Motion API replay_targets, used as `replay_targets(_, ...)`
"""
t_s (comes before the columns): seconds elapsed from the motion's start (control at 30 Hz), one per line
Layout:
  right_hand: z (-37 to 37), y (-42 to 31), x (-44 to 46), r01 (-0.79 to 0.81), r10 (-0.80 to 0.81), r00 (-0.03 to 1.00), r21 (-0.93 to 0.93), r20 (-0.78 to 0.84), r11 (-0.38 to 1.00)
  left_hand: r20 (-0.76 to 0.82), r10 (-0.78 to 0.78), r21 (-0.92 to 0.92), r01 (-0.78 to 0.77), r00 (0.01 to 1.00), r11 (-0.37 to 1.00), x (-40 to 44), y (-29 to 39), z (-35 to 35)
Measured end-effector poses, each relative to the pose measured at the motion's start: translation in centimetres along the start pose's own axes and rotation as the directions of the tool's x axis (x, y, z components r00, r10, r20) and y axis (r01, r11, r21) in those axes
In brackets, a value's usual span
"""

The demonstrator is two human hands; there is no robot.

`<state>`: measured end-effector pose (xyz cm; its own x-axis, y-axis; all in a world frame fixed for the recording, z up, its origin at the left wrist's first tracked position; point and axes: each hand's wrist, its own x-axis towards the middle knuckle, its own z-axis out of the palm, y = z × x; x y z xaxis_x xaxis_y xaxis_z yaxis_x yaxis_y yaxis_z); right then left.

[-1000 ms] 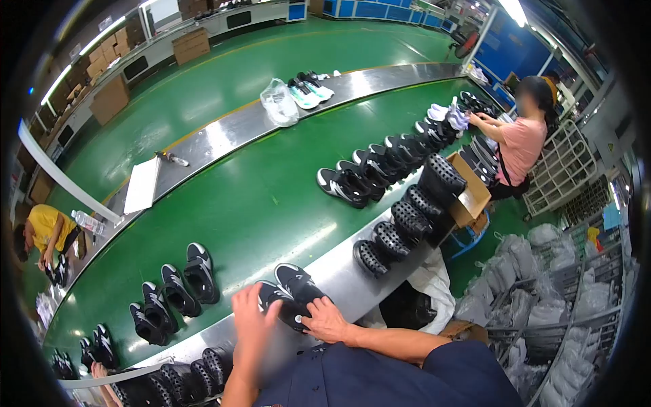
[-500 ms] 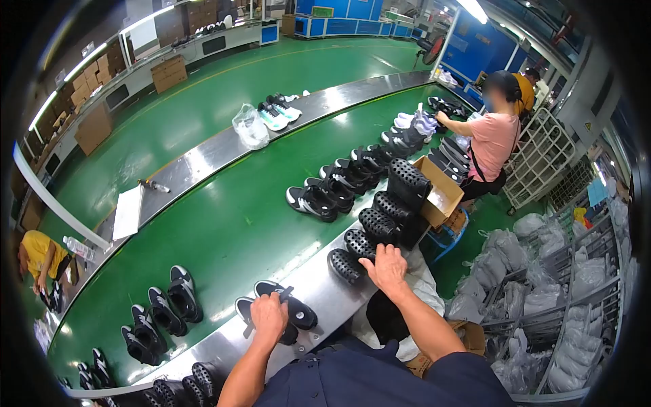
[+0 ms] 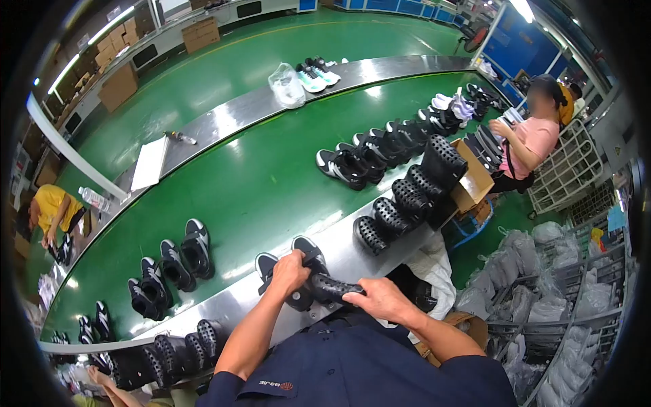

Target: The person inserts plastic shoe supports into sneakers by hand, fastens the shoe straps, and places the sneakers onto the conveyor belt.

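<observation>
A pair of black-and-grey sneakers lies on the metal ledge in front of me, a left one and a right one. My left hand is closed on the upper of the right sneaker, its fingertips partly hidden. Between thumb and fingers, my right hand grips a black perforated shoe form, tilted with its far end at the right sneaker's opening. Whether it reaches inside, I cannot tell. More black perforated shoe forms stand in a row along the ledge to the right.
Sneakers line the green conveyor belt, some at left, others at far right. A cardboard box sits beyond the forms. A co-worker in pink sits at right; a rack with bagged items stands nearby.
My right hand has taken a shoe form from the row and brought it left to the right sneaker. My left hand has shifted onto that sneaker. The camera view has turned.
</observation>
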<state>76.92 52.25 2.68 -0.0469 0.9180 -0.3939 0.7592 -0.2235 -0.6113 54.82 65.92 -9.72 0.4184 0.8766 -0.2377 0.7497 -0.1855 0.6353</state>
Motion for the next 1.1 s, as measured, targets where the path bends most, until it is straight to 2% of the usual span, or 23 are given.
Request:
replay_targets(0.07,1.9,0.3,1.5,-0.025,0.025,1.0,-0.105,0.003,0.994,0.08,0.035,0.034,-0.038,0.996,0.999,0.5,-0.4,0.4)
replay_targets(0.13,2.5,1.4,3.6,-0.107,0.122,0.984,-0.12,0.129,0.987,0.121,0.076,0.01,-0.078,0.99,0.997,0.6,-0.2,0.7)
replay_targets(0.2,4.7,0.9,4.4,-0.046,0.033,0.998,-0.23,-0.061,0.972,0.131,0.163,-0.01,-0.163,0.978,0.987,1.4,0.3,1.1)
replay_targets(0.27,8.1,1.3,6.1,-0.031,-0.065,0.96,-0.335,-0.272,0.942,0.119,0.286,-0.025,-0.285,0.951,0.958,2.0,0.9,1.9)
replay_targets(0.3,10.9,3.5,7.9,-0.012,-0.155,0.934,-0.463,-0.321,0.886,0.017,0.361,0.013,-0.361,0.933,0.932,2.1,1.3,2.8)
replay_targets(0.33,12.0,4.4,8.4,-0.043,-0.137,0.923,-0.447,-0.361,0.893,0.049,0.408,0.1,-0.411,0.912,0.906,2.6,1.0,3.6)
replay_targets(0.4,12.9,5.1,9.1,-0.093,-0.105,0.896,-0.413,-0.432,0.906,-0.047,0.4,0.032,-0.399,0.915,0.916,2.6,-0.1,5.3)
replay_targets(0.43,10.5,3.5,8.0,-0.057,-0.042,0.942,-0.282,-0.332,0.958,-0.102,0.352,-0.009,-0.355,0.93,0.935,1.6,0.2,5.2)
replay_targets(0.5,9.0,4.7,7.0,0.026,-0.15,0.877,-0.266,-0.457,0.964,-0.214,0.254,-0.097,-0.279,0.943,0.955,0.0,1.5,4.4)
replay_targets(0.57,9.0,7.0,7.2,0.13,-0.236,0.816,-0.23,-0.528,0.964,-0.079,0.051,-0.202,-0.067,0.996,0.977,-1.9,3.1,3.7)
replay_targets(0.6,9.3,7.6,8.2,0.113,-0.187,0.854,-0.177,-0.486,0.978,-0.008,-0.047,-0.24,0.044,0.999,0.97,-2.3,3.5,3.7)
replay_targets(0.67,10.2,8.5,9.6,0.066,-0.087,0.921,-0.07,-0.38,0.995,-0.065,-0.08,-0.218,0.065,0.995,0.974,-1.5,3.0,6.4)
replay_targets(0.73,9.4,8.2,11.6,-0.03,0.012,0.94,-0.048,-0.342,0.998,-0.085,-0.133,-0.236,0.11,0.987,0.966,-0.4,3.0,7.7)
replay_targets(0.77,9.4,8.0,12.2,-0.08,0.064,0.946,-0.038,-0.318,0.996,-0.166,-0.159,-0.189,0.127,0.973,0.974,-0.1,2.9,8.3)
replay_targets(0.87,11.1,8.7,13.8,-0.071,0.004,0.914,-0.151,-0.406,0.986,-0.122,-0.333,-0.134,0.317,0.935,0.939,0.5,3.1,8.2)
replay_targets(0.9,11.3,9.3,14.1,-0.032,-0.032,0.932,-0.168,-0.361,0.985,-0.156,-0.25,-0.146,0.228,0.956,0.963,-0.5,3.2,7.9)
replay_targets(0.97,11.4,9.9,14.2,0.032,-0.087,0.919,-0.147,-0.384,0.989,-0.237,-0.087,-0.152,0.051,0.968,0.987,-4.5,3.9,6.6)
replay_targets(1.0,11.5,10.0,14.3,0.067,-0.113,0.915,-0.131,-0.387,0.989,-0.4,0.076,-0.079,-0.117,0.913,0.99,-7.5,3.6,5.9)
replay_targets(1.07,10.6,8.5,13.9,0.02,-0.072,0.943,-0.162,-0.324,0.987,-0.401,-0.182,0.003,0.2,0.898,0.98,-12.3,2.9,3.9)
replay_targets(1.1,10.7,8.5,14.2,0.045,-0.096,0.95,-0.174,-0.296,0.984,-0.404,-0.31,-0.015,0.333,0.86,0.943,-13.1,2.0,3.5)
